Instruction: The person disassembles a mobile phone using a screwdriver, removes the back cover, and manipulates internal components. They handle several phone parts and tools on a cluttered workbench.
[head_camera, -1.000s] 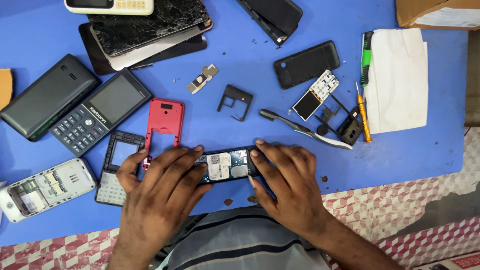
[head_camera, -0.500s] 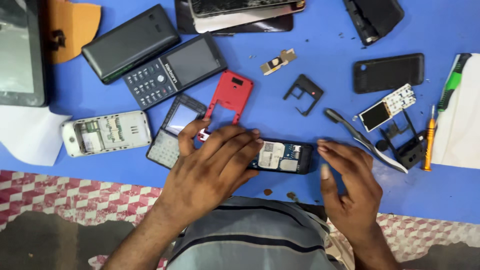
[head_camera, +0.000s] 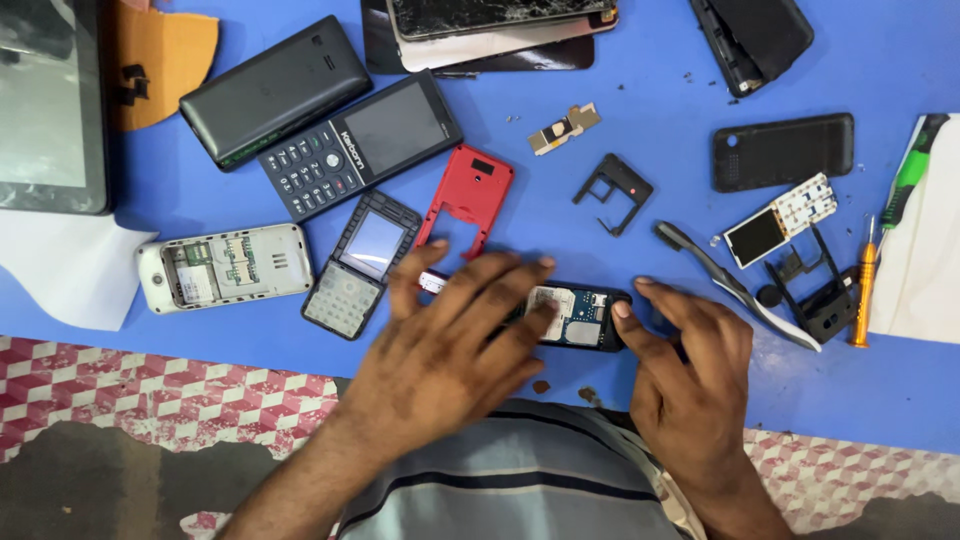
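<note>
The left hand (head_camera: 450, 350) lies spread flat over the opened phone body (head_camera: 575, 318) while the right hand (head_camera: 690, 370) pinches its end (light, rigid, its exposed board probably fragile), so the edges look the safest hold.

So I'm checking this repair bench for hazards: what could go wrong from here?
The left hand covers most of the opened dark phone body, so pressing may stress its exposed circuit board. The right hand lies close to the slim grey pry tool, and a nudge might scatter the loose black plastic bracket.
</note>
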